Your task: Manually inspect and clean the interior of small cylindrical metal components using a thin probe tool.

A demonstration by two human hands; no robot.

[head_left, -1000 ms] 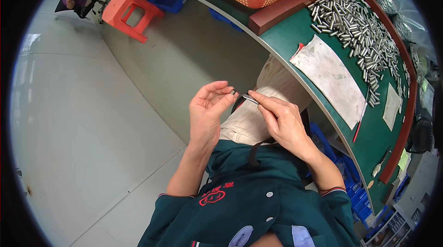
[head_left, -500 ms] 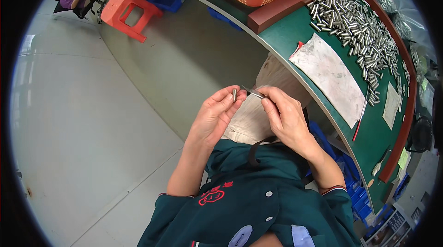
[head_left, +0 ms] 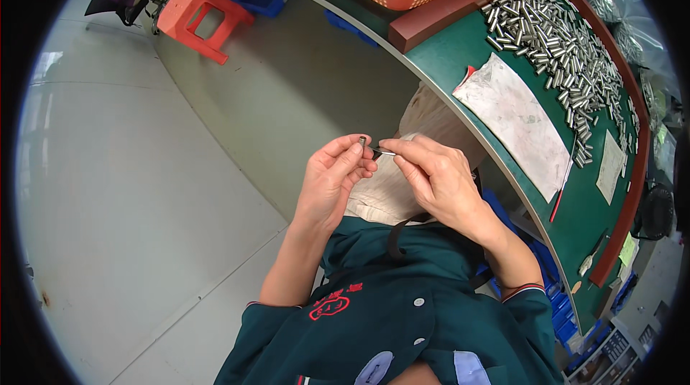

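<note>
Small steel pin is pinched by left hand, fingers closed, frame centre, long axis roughly up-down. Slim metal blade is gripped in right hand's closed fingers, just right of pin; contact can't be told. Loose pins are heaped on green counter, upper right.

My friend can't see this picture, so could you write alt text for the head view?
The left hand pinches a small metal cylinder; the right hand holds a slim metal tool close to it. To the right, many metal cylinders lie heaped on a green table.
</note>
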